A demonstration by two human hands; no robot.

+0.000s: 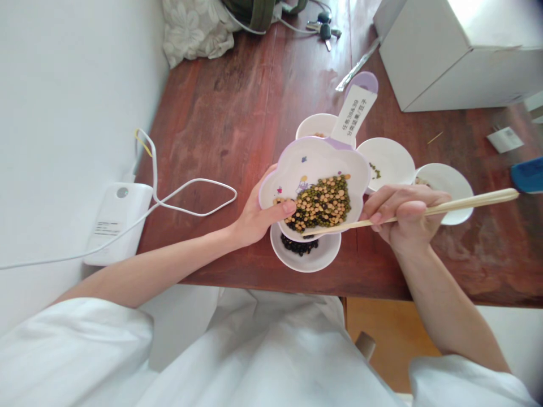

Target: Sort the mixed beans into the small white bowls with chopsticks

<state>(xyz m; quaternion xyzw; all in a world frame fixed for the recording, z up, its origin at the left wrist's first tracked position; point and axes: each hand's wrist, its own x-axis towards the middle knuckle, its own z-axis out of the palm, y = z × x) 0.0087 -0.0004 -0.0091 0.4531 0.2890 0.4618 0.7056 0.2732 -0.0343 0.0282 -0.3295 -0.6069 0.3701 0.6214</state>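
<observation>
My left hand (263,210) grips the left rim of a flower-shaped white and purple bowl (288,164), thumb inside. Mixed green, black and tan beans (324,203) lie in it, and a labelled handle (354,116) points away from me. My right hand (407,217) is closed round wooden chopsticks (470,202), their tips at the bowl's near edge. Partly under the bowl is a white bowl with black beans (305,260). Behind it stands another white bowl (318,121), largely covered. To the right are a bowl with a few green beans (392,155) and a bowl with pale pieces (449,183).
On the wooden table (212,113) a white power bank (121,217) with a looped cable lies left. Keys (324,28) and a floral cloth (195,28) are at the back. A white box (445,62) and a blue object (528,174) stand right.
</observation>
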